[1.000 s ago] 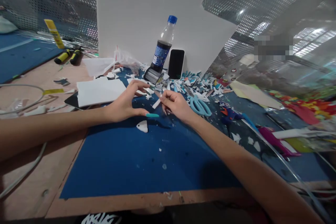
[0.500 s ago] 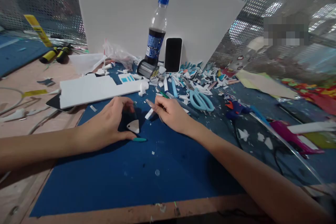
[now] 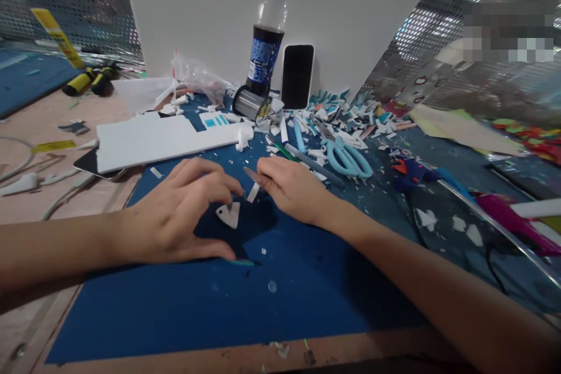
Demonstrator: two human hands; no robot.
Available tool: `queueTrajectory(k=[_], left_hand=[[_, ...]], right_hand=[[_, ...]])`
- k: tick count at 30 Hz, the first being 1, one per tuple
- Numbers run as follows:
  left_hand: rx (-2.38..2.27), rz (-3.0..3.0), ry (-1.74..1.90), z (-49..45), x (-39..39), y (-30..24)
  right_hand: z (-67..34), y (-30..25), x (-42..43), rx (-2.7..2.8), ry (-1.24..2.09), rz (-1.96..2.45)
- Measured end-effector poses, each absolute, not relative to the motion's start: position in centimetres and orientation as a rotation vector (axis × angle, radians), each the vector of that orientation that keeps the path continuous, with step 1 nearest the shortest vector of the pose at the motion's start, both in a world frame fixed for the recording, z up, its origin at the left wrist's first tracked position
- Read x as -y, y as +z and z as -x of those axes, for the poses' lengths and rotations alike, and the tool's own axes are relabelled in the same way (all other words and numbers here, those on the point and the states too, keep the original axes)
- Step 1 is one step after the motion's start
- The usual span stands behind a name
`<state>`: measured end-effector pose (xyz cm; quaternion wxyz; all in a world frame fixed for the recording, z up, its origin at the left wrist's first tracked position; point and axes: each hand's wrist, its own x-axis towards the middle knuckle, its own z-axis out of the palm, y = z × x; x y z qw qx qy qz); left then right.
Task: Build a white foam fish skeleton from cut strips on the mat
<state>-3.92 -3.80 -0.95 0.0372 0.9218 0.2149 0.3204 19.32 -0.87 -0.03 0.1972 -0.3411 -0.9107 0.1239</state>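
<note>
The near half of the blue mat (image 3: 175,304) lies open. From the front edge up to your wrists only small white crumbs dot it, so you can slide in low there. Between your left hand (image 3: 175,216), fingers spread over the white cutout (image 3: 230,214), and your right hand (image 3: 293,190), closed on a white strip (image 3: 253,191), the gap is narrow. On the left, the foam board (image 3: 162,137) lies flat across the way. Behind it, the tape roll (image 3: 248,105), bottle (image 3: 267,41) and phone (image 3: 297,76) stand against the upright white panel (image 3: 210,11), blocking reach further back. On your right, scraps (image 3: 342,120), scissors (image 3: 348,158) and the glue gun (image 3: 412,172) crowd the mat.
</note>
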Motion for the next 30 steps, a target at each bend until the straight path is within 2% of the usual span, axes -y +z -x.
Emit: queueTrajectory(k=[6, 18, 24, 30], left_hand=[[-0.58, -3.064, 0.93, 3.8, 4.3, -0.5], [-0.641, -3.026, 0.84, 3.7, 4.0, -0.6], [-0.679, -2.946, 0.813, 3.7, 3.9, -0.8], [-0.682, -2.929, 0.836, 3.4, 4.1, -0.7]], right_hand=[[-19.4, -0.4, 0.5, 2.663, 0.259, 0.905], [-19.5, -0.2, -0.2, 2.727, 0.064, 0.878], [-21.2, 3.1, -0.7, 2.49, 0.434, 0.996], [-21.5, 4.1, 0.0, 2.661, 0.754, 1.074]])
